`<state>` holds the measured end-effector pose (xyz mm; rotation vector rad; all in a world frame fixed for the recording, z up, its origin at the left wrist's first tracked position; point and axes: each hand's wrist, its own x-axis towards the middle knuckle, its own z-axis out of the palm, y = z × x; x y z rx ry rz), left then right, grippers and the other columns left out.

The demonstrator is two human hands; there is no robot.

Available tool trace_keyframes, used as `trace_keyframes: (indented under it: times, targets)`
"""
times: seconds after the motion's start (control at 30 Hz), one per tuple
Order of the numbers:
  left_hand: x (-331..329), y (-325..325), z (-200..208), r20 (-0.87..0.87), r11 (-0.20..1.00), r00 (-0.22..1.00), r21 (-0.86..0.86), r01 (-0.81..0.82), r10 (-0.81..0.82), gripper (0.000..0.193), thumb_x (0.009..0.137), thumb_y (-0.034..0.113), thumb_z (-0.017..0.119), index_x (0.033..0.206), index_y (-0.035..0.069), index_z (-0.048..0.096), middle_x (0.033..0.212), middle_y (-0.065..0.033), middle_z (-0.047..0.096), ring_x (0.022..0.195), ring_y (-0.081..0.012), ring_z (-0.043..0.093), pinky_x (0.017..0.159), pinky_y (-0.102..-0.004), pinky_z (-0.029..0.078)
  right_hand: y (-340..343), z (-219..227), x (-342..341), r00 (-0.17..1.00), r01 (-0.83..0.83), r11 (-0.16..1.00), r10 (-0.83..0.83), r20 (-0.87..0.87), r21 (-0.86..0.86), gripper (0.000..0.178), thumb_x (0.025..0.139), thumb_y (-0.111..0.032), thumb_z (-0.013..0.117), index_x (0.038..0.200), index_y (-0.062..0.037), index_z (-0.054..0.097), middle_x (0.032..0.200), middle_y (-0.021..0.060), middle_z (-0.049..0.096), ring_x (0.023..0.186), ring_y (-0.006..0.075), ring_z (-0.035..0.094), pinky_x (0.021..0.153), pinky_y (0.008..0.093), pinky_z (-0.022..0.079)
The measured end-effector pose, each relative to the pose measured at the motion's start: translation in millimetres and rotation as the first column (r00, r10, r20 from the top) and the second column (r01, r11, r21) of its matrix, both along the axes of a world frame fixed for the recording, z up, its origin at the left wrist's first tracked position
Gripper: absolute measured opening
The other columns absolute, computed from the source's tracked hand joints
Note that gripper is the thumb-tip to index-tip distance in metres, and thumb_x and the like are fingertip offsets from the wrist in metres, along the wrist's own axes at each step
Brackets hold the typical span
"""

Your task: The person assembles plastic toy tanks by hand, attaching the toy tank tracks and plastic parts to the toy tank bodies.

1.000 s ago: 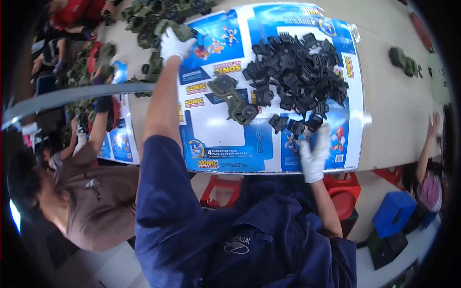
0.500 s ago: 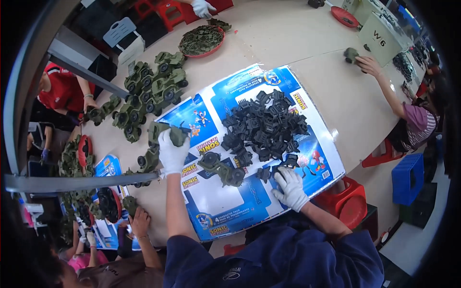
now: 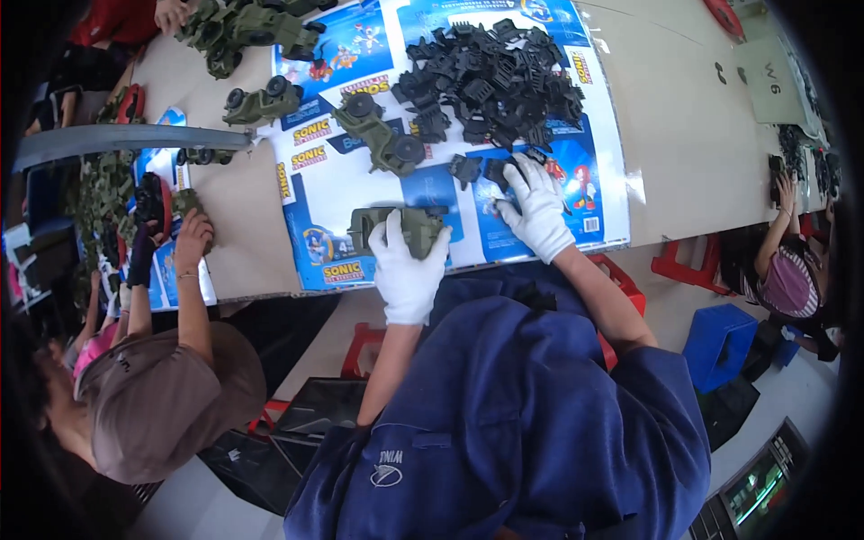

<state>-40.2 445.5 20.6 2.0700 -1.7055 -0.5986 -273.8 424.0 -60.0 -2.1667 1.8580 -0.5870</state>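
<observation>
My left hand (image 3: 407, 267), in a white glove, grips an olive-green toy vehicle body (image 3: 396, 226) near the front edge of a blue printed cardboard sheet (image 3: 360, 180). My right hand (image 3: 537, 209), also gloved, rests on the sheet with its fingers touching small black plastic parts (image 3: 477, 168) at the near rim of a large black parts pile (image 3: 490, 81). A finished green toy vehicle with black wheels (image 3: 380, 135) lies just beyond my left hand.
More green toy vehicles (image 3: 259, 101) stand at the far left of the beige table (image 3: 693, 135). A person in a brown shirt (image 3: 162, 396) works at my left, another person (image 3: 792, 270) at the right. Red stools (image 3: 684, 261) and a blue crate (image 3: 724, 337) stand below.
My left hand came back from the far left of the sheet and now holds a green vehicle body near the front edge. The right hand moved up to the black parts.
</observation>
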Motion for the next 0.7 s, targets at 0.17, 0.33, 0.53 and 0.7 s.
trace_keyframes:
  times: [0.17, 0.33, 0.53, 0.7]
  targets:
    - [-19.0, 13.0, -26.7, -0.027, 0.934, 0.957, 0.211, 0.288, -0.289, 0.109, 0.075, 0.058, 0.075, 0.152, 0.002, 0.022, 0.144, -0.0298, 0.035, 0.109, -0.0447, 0.059, 0.087, -0.0468, 0.052, 12.2, 9.9, -25.5, 0.999, -0.036, 0.997, 0.035, -0.003, -0.075, 0.055, 0.076, -0.022, 0.074, 0.126, -0.0092, 0.057, 0.141, 0.0136, 0.050, 0.126, 0.0351, 0.049, 0.103, 0.0488, 0.039]
    - [-2.2, -17.2, 8.7, 0.257, 0.851, 0.856, 0.414, 0.323, -0.450, 0.112, 0.070, 0.050, 0.081, 0.154, 0.008, 0.020, 0.142, -0.0242, 0.045, 0.116, -0.0413, 0.059, 0.097, -0.0433, 0.048, -8.8, 33.4, -41.3, 0.987, 0.041, 0.998, -0.034, 0.157, -0.037, 0.044, 0.078, -0.018, 0.070, 0.120, -0.0059, 0.061, 0.105, 0.0160, 0.068, 0.091, 0.0349, 0.066, 0.081, 0.0429, 0.052]
    - [5.8, -59.0, -23.0, 0.241, 0.621, 0.591, 0.493, 0.609, -0.770, 0.118, 0.061, 0.065, 0.080, 0.151, 0.010, 0.029, 0.119, -0.0218, 0.063, 0.108, -0.0342, 0.064, 0.096, -0.0426, 0.047, -32.7, 22.1, 11.9, 0.989, -0.064, 0.988, 0.081, -0.123, 0.142, 0.053, 0.077, -0.022, 0.073, 0.126, -0.0067, 0.060, 0.096, 0.0158, 0.066, 0.083, 0.0324, 0.066, 0.075, 0.0427, 0.053]
    - [8.1, -44.2, -35.0, 0.042, 0.673, 0.784, 0.542, 0.503, -0.619, 0.113, 0.064, 0.061, 0.081, 0.150, 0.009, 0.030, 0.123, -0.0232, 0.061, 0.112, -0.0382, 0.062, 0.092, -0.0423, 0.052, -20.7, 1.5, -7.2, 0.932, -0.329, 0.944, 0.327, -0.155, 0.018, 0.037, 0.084, -0.018, 0.064, 0.119, -0.0060, 0.065, 0.102, 0.0133, 0.067, 0.086, 0.0300, 0.067, 0.074, 0.0399, 0.055]
